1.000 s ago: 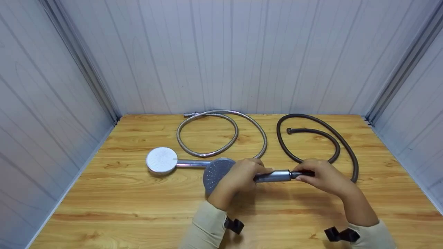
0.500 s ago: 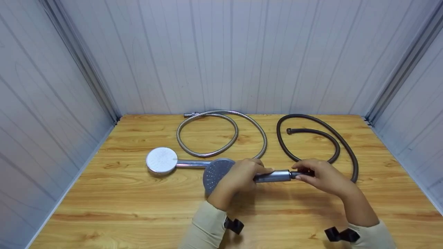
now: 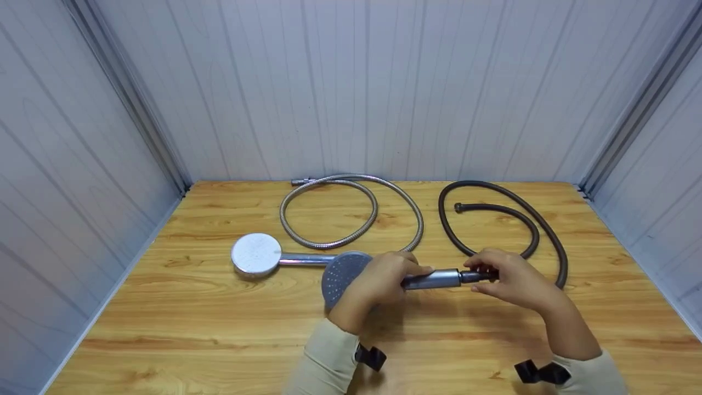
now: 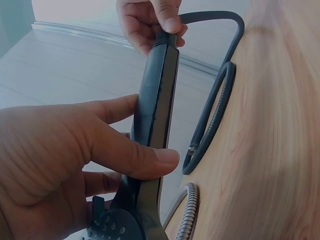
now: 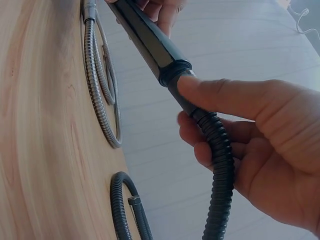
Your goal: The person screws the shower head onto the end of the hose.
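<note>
My left hand [image 3: 384,277] grips a grey-and-black hand shower [image 3: 436,279] by its handle, with the thumb across the handle in the left wrist view. Its round, dotted spray face [image 3: 341,277] points upward on the left. At the handle's right end, my right hand [image 3: 515,280] holds the dark end fitting [image 5: 184,97] of a black ribbed shower hose [image 5: 222,160] between thumb and fingers. The fitting meets the handle in line. From there, the black hose loops over the table behind my right hand, its free end nut [image 3: 459,208] lying inside the loop.
A second hand shower [image 3: 256,253], chrome with a white face, lies at the left, its handle running behind the grey one. Behind it a silver metal hose [image 3: 329,245] lies coiled. Pale panel walls [image 3: 362,93] enclose the wooden table [image 3: 219,334] at the back and sides.
My right fingers have shifted a little on the hose fitting, the thumb easing down and more of the fitting showing. The left hand and the hand shower have stayed in place.
</note>
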Demonstrator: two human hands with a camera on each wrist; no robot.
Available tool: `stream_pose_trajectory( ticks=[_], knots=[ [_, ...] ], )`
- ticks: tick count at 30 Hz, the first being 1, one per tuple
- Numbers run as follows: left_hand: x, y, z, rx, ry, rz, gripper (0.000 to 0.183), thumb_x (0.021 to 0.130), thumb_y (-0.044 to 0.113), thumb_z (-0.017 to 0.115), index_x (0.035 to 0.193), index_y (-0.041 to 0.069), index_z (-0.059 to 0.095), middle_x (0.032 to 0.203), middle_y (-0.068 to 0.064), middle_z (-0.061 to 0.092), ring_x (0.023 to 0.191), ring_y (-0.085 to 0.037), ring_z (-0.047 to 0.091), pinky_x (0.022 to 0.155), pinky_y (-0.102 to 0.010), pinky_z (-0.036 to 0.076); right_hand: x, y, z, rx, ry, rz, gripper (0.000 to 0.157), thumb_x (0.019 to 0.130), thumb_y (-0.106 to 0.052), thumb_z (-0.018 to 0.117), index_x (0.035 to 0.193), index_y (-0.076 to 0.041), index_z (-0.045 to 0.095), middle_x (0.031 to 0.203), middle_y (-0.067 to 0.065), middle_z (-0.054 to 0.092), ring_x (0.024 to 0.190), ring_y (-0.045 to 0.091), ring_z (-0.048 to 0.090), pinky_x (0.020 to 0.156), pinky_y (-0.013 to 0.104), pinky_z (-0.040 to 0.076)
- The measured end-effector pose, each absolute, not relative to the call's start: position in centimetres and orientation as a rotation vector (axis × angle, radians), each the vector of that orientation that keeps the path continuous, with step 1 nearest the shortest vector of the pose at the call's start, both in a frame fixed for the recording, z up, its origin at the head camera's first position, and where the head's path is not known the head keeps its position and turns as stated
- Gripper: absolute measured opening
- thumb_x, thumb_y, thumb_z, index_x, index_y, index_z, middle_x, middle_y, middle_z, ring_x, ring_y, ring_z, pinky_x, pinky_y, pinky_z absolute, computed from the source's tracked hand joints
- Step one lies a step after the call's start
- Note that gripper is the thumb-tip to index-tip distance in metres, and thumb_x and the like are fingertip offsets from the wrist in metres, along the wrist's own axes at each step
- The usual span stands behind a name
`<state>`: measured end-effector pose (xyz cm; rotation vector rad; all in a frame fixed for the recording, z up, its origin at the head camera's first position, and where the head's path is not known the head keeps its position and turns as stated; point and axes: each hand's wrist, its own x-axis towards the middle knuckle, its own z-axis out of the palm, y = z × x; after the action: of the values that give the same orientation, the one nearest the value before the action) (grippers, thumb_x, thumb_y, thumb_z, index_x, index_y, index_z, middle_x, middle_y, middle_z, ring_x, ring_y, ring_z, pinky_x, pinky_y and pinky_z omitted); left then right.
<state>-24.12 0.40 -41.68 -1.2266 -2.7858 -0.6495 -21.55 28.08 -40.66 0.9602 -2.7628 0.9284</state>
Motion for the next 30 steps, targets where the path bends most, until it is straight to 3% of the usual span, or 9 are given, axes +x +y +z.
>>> stream_pose_trajectory(
  ticks=[7,21,30],
  knots=[
    [-24.06,0.33,-41.57,-1.218,-2.797,-0.669,0.057,0.08,0.0,0.076,0.128,0.027,0.065,0.1,0.005,0.067,0.083,-0.008,0.057,0.073,-0.022,0.048,-21.76,27.96,-40.76,0.998,-2.693,0.909,0.029,0.076,0.001,0.08,0.096,-0.014,0.065,0.093,-0.006,0.062,0.08,0.011,0.06,0.066,0.032,0.053],
    [-24.0,0.52,-41.37,-1.175,-2.873,-0.659,0.058,0.081,0.002,0.076,0.129,0.031,0.063,0.101,0.006,0.065,0.082,-0.009,0.054,0.073,-0.023,0.047,-21.64,27.96,-40.67,0.975,-2.729,0.925,0.026,0.079,0.0,0.078,0.099,-0.013,0.068,0.095,-0.005,0.064,0.081,0.012,0.061,0.066,0.034,0.054],
    [-24.17,0.35,-41.66,-1.234,-2.777,-0.643,0.053,0.082,0.0,0.074,0.127,0.026,0.066,0.097,0.004,0.066,0.078,-0.009,0.054,0.07,-0.022,0.047,-21.65,28.27,-40.78,1.006,-2.709,0.94,0.021,0.085,-0.007,0.074,0.104,-0.011,0.07,0.097,-0.003,0.066,0.081,0.011,0.062,0.065,0.027,0.052]
  ],
)
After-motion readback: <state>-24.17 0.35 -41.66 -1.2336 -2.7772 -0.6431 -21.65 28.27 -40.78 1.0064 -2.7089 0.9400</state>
